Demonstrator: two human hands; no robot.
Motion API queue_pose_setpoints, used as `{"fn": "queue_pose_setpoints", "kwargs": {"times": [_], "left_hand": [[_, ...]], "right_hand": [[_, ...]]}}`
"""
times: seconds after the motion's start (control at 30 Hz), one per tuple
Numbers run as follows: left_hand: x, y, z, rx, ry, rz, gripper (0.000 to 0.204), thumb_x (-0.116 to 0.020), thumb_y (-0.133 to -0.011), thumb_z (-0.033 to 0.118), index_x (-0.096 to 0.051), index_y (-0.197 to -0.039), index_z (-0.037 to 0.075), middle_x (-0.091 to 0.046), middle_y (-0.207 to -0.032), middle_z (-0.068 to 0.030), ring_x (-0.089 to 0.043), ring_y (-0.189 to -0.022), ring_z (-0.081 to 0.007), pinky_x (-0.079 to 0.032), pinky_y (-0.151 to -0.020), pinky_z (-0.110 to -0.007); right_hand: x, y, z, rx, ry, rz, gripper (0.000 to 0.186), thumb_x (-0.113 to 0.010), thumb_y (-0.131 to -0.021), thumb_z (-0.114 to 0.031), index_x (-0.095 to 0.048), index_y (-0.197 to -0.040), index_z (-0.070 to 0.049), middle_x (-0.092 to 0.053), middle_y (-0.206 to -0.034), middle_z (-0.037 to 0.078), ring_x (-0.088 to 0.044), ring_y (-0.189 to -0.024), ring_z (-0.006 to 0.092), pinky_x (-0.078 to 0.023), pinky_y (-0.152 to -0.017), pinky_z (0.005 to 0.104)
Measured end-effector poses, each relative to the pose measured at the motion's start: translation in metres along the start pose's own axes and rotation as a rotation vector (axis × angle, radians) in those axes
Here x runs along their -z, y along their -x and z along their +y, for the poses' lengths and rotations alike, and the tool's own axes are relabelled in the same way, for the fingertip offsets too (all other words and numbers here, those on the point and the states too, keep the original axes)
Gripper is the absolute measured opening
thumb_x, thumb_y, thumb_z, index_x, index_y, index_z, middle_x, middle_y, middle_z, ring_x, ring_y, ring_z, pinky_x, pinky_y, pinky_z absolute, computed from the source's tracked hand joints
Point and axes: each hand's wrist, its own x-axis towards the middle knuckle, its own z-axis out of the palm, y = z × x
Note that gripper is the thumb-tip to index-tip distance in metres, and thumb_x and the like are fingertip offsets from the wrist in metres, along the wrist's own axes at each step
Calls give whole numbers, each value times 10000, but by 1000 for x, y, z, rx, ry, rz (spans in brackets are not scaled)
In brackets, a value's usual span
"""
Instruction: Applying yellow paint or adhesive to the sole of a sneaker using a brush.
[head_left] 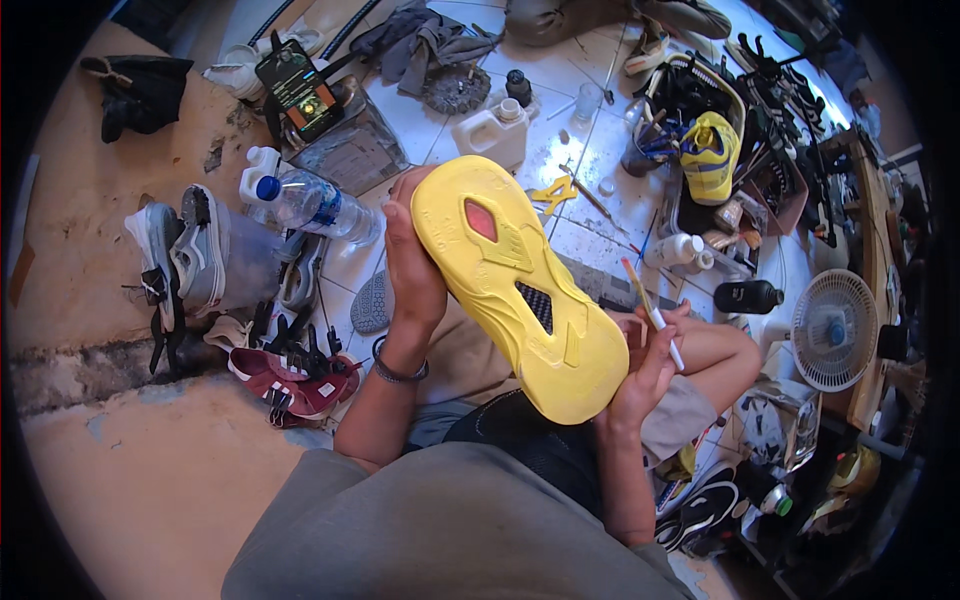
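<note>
A yellow shoe sole is tilted in front of me, its underside facing the camera. A red patch and a dark checked patch show through its cut-outs. My left hand grips its far left edge, thumb along the side. Against its near right end rests my right hand, whose fingers are closed on a thin brush with a white handle and an orange tip. Black mesh lies below the sole in my lap; whether it joins the sole is hidden.
Left stand a water bottle, grey shoes and maroon shoes. Ahead are a white jug and a phone. To the right are a yellow shoe on a basket, a black bottle and a fan.
</note>
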Motion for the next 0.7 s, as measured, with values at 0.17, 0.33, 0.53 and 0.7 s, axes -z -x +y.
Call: {"fn": "queue_pose_setpoints", "kwargs": {"times": [0.17,0.33,0.53,0.7], "left_hand": [[8,-27,5,217,468,-112,602,-219,-1051,505,-565,-1114,16,-629,-967,-68,-598,-887,-140,-468,-841,-260],[20,-44,-16,627,556,-271,498,-348,-1047,454,-573,-1135,18,-653,-979,-77,-627,-896,-135,-503,-808,-289],[-22,15,-16,600,347,-1107,359,-454,-1000,277,-631,-1064,-30,-667,-936,-61,-602,-826,-124,-497,-733,-238],[-27,47,-10,781,416,-1233,417,-470,-1018,326,-630,-1103,-50,-655,-1020,-58,-570,-944,-105,-441,-877,-250]], "right_hand": [[-16,20,-6,-19,-74,-76,270,-464,-1043,-333,-457,-1132,-78,-619,-1024,118,-619,-857,192,-530,-755,305],[-19,17,-15,-17,-89,-347,296,-555,-1008,-287,-464,-1178,-63,-594,-1028,89,-584,-886,178,-510,-749,328],[-27,-18,-54,254,104,-548,276,-621,-969,-248,-517,-1068,-12,-541,-916,90,-519,-801,173,-484,-705,353],[-32,-11,-59,358,224,-750,299,-579,-972,-319,-479,-922,-42,-527,-746,107,-518,-761,243,-480,-742,463]]}}
